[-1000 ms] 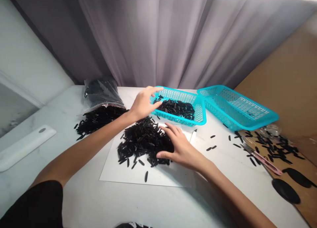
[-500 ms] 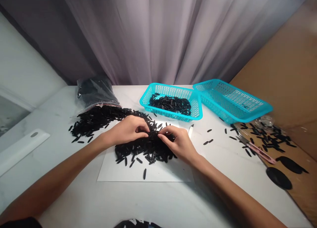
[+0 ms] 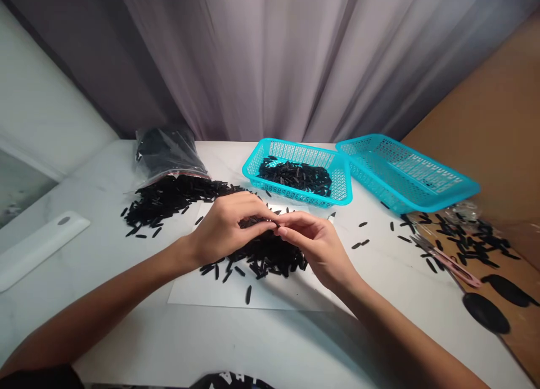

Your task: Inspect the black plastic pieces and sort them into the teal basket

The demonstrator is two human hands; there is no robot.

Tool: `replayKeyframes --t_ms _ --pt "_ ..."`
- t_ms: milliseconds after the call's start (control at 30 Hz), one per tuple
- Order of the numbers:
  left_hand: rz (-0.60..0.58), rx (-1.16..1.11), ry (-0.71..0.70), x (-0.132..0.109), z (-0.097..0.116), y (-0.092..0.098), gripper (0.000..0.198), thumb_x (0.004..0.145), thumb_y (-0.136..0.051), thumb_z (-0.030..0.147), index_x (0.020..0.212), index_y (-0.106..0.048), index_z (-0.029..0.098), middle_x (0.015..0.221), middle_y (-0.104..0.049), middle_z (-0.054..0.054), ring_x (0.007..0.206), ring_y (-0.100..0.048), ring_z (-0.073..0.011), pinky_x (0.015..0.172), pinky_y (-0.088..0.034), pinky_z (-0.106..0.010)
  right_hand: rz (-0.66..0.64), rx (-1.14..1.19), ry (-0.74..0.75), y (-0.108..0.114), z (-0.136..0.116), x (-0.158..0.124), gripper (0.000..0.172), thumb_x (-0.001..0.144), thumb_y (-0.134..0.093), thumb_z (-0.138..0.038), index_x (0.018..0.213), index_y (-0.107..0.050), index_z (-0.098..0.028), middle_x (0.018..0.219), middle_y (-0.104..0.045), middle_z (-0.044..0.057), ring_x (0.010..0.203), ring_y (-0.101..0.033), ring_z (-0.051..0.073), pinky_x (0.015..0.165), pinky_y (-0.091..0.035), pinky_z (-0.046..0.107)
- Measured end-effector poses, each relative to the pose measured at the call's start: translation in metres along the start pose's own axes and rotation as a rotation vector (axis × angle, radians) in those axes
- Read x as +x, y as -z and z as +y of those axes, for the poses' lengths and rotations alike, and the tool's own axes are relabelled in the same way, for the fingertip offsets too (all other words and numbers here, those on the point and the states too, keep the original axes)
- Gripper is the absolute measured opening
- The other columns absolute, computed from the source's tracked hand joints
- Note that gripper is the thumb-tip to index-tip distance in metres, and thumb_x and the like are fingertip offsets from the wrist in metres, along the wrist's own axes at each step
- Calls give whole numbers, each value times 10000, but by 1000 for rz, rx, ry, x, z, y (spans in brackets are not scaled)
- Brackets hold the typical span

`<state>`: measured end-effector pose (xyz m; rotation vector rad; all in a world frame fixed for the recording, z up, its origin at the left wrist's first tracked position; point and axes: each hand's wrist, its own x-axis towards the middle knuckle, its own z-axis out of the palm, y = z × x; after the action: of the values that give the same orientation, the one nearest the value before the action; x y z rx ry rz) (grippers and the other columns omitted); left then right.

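Many small black elongated pieces lie heaped on a white sheet at the middle of the table. Above this heap my left hand and my right hand meet at their fingertips. A small dark piece shows pinched between them, mostly covered by the fingers. The thumb and fingers of both hands are pressed together around it. One loose black piece lies near the sheet's front edge.
A plastic bag of black material stands at the back left beside another black heap. Behind are a blue basket with black pieces and a second blue basket. Scissors and black ovals lie right; a white object left.
My hands have risen a little off the heap and come together at the fingertips, with a small dark piece now between them. The view has shifted slightly.
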<state>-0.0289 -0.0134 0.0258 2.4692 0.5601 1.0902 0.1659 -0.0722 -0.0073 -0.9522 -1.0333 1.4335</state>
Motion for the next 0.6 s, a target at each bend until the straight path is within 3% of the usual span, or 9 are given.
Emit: replayKeyframes --t_ms 133,367,600 --pt "64 -37 44 -1 1 4 59 819 -781 139 864 -744 153 797 -747 -13 709 -625 -103 630 -496 -215 32 -1 59 1 -6 -1 154 764 -843 -236 906 -796 -270 885 -769 -5 831 -691 114 761 -535 215" --pt "73 -61 43 -1 9 4 69 805 -795 139 856 -749 147 789 -751 -22 726 -652 -112 639 -514 -221 61 -97 69 -1 -13 -3 76 757 -839 -260 811 -798 -225 770 -740 0 680 -644 106 652 -524 219" --pt "118 -22 66 -1 13 5 93 791 -817 177 854 -750 167 778 -751 -8 704 -649 -110 635 -511 -229 76 -97 91 -3 -14 -5 78 757 -839 -288 783 -794 -229 762 -736 8 680 -627 120 640 -512 237"
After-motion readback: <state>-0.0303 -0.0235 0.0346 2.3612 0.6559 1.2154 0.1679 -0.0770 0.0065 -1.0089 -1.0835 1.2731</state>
